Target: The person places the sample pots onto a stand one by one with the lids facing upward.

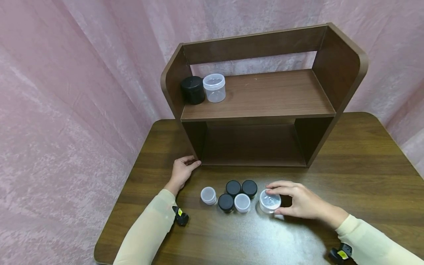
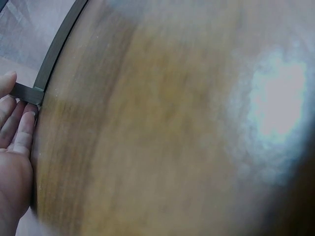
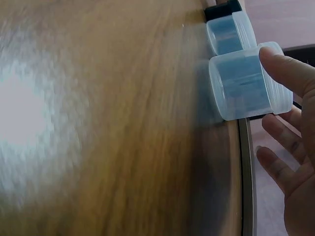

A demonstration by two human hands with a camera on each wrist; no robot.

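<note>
My left hand point(image 1: 181, 173) holds the lower front left corner of a brown two-tier wooden shelf point(image 1: 258, 97). In the left wrist view, thumb and fingers lie on either side of the shelf's panel point(image 2: 27, 93). Between the thumb and fingers of my right hand point(image 1: 299, 200) is a clear plastic jar point(image 1: 269, 201) with a translucent screw lid, gripped near its lid in the right wrist view. To its left on the table are two smaller translucent-lidded jars, one at the far left point(image 1: 208, 195) and one nearer point(image 1: 242, 203), and several black-lidded jars point(image 1: 226, 202).
On the upper shelf board, at its left end, a large black jar point(image 1: 193, 90) stands beside a large translucent jar point(image 1: 214, 88). The wooden table point(image 1: 371, 158) has rounded corners. Pink curtains point(image 1: 82, 110) hang behind and at the sides.
</note>
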